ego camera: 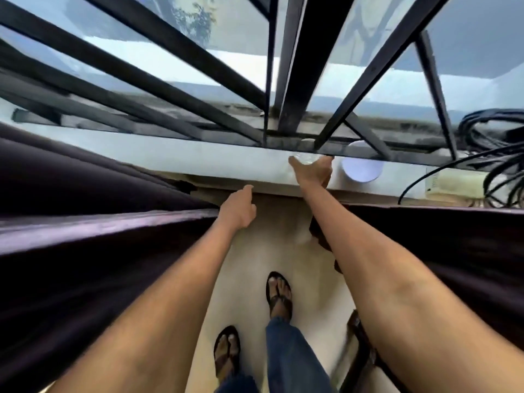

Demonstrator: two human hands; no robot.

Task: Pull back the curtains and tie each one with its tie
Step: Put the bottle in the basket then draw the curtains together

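Both forearms fill the near view, reaching out over my sandalled feet [279, 293] on the pale floor. Dark curtains hang on either side: the left curtain [85, 265] presses along my left arm, the right curtain [453, 251] along my right, and a gap stands open between them.

Further out, my left hand [237, 209] sits at the inner edge of the left curtain, fingers loosely extended and holding nothing that I can see. My right hand [312, 171] reaches to the window sill [198, 163], fingers spread round something small and clear there; blur keeps me from telling whether it actually grips it. Just beside it stands a white round container [362, 168], and tangled black cables [493, 143] lie at the far right. Beyond rise the black window bars [297, 66].

No tie shows anywhere. As I judge it, the curtains are only parted, not yet drawn back. To do this well I should gather one panel's inner edge in full folds, sweep it wide toward the wall, then find its tie, keeping fabric away from the container and cables.
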